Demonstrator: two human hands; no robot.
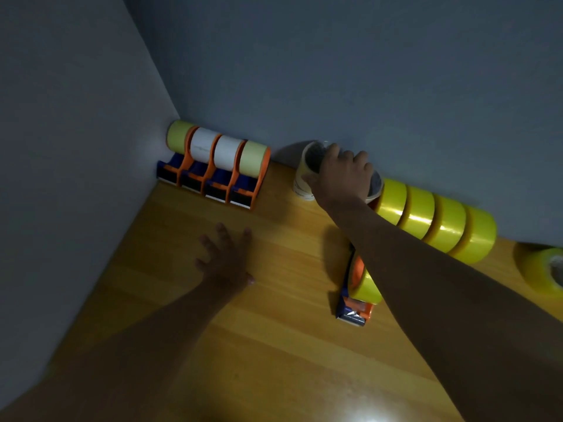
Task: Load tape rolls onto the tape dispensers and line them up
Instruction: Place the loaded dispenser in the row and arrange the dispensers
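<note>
Several orange-and-blue tape dispensers (213,175), each loaded with a yellow or white roll, stand in a row in the far left corner against the wall. My right hand (342,175) grips a pale tape roll (304,178) from above, its fingers curled over the rim, by the wall. Several yellow tape rolls (435,220) lie side by side along the wall to its right. One more loaded dispenser (358,287) stands alone under my right forearm, partly hidden. My left hand (227,257) hovers flat with spread fingers over the wooden table (274,330).
Grey walls meet at the far left corner and run along the table's back edge. Another yellow roll (545,269) lies at the right edge of view. A bright glare spot shows on the wood near the bottom.
</note>
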